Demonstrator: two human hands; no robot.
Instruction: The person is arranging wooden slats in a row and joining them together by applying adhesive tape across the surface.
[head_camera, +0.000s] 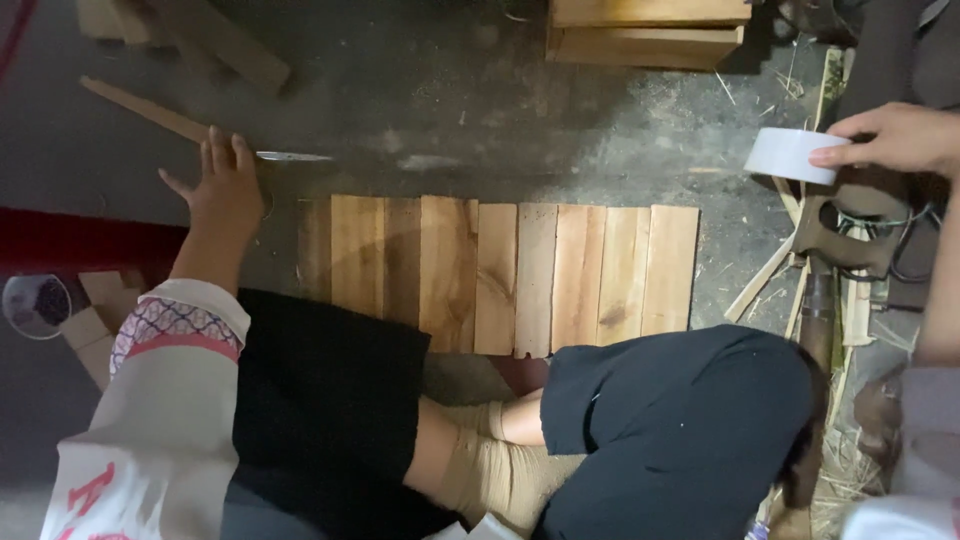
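Observation:
My left hand (222, 185) lies flat on the dark floor with its fingers spread, just left of a row of several short wooden planks (500, 275) laid side by side. A thin blade-like piece (292, 156) lies just past its fingertips. My right hand (895, 135) is raised at the right and grips a white roll of tape (788, 155) by its edge. My knees in black cloth sit in front of the planks.
Wooden boxes (645, 30) stand at the top. A long wooden strip (145, 110) and blocks lie at top left. Scrap slats, straw and a dark tool (850, 235) crowd the right side. A clear cup (35, 300) and small blocks sit at the left.

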